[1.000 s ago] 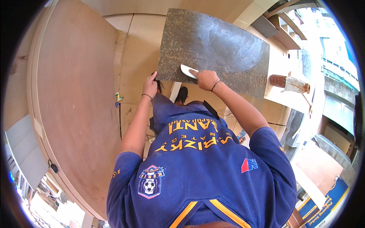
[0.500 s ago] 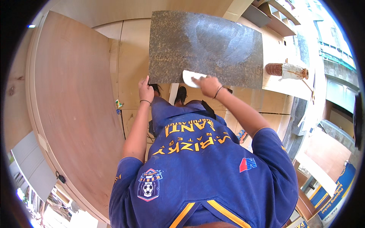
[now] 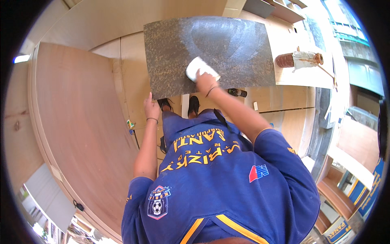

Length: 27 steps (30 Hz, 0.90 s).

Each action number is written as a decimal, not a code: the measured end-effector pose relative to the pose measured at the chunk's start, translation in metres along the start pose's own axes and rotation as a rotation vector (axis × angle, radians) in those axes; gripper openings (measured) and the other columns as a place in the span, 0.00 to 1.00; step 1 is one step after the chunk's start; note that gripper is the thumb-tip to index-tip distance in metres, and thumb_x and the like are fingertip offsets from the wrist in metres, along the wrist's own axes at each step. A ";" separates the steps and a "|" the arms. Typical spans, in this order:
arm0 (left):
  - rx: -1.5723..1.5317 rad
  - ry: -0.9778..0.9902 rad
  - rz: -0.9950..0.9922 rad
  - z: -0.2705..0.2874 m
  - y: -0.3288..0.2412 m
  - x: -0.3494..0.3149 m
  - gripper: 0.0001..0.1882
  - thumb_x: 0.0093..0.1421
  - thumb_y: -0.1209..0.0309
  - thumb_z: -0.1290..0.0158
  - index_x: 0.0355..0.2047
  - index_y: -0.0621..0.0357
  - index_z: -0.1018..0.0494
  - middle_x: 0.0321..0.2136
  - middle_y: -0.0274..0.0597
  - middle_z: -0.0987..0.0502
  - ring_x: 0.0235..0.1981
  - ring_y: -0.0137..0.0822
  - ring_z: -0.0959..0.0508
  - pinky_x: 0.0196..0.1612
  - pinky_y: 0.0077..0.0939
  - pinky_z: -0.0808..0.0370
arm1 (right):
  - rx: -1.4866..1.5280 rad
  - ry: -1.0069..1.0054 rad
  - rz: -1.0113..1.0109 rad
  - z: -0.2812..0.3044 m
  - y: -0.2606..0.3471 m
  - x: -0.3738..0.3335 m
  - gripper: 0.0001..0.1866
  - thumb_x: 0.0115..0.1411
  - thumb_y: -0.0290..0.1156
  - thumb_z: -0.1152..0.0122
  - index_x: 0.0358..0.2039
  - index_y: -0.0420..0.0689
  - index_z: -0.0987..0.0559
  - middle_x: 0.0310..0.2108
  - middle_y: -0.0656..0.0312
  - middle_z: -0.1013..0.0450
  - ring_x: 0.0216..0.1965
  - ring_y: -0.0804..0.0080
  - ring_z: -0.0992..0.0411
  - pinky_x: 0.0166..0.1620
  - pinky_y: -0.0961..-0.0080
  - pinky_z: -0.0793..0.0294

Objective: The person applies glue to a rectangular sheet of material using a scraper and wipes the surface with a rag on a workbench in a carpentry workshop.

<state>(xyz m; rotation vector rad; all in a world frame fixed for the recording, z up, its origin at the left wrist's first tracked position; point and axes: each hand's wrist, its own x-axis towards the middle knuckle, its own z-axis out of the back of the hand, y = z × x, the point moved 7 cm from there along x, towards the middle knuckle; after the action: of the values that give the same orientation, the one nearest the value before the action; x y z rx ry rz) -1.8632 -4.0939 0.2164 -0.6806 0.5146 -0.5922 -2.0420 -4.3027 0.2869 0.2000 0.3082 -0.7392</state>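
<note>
A dark mottled sheet (image 3: 166, 53) lies ahead of me, with a wet, shiny film over its far middle and right. My right hand (image 3: 207, 81) grips a white spreader with a rounded edge (image 3: 196, 68), which is against the sheet's surface left of the middle. At the sheet's near left corner, my left hand (image 3: 152, 109) pinches the edge, one finger pointing up along it. The left thumb's exact hold is hard to make out.
Right of the sheet, a brown bottle (image 3: 285, 60) with a pale wrap lies on its side beside a thin stick. A large wooden panel (image 3: 77, 122) stands on my left. A small dark bottle (image 3: 237, 92) lies under the sheet's near edge. Wooden shelving pieces (image 3: 280, 10) sit far right.
My right hand has moved the spreader from the sheet's near edge farther in and slightly left. The view has shifted, and my left hand stays at the corner.
</note>
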 end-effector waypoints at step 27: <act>0.093 0.053 0.127 -0.008 -0.004 -0.010 0.32 0.44 0.78 0.60 0.54 0.52 0.43 0.39 0.58 0.35 0.40 0.48 0.33 0.44 0.33 0.37 | -0.145 0.171 0.449 -0.005 -0.089 -0.089 0.22 0.45 0.33 0.48 0.43 0.69 0.29 0.35 0.68 0.31 0.41 0.68 0.34 0.38 0.66 0.36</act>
<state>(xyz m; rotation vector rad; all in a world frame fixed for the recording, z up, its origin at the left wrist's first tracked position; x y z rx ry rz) -1.8765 -4.0937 0.2164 -0.5407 0.5715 -0.5122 -2.1660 -4.3095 0.3062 0.1867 0.4591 -0.2545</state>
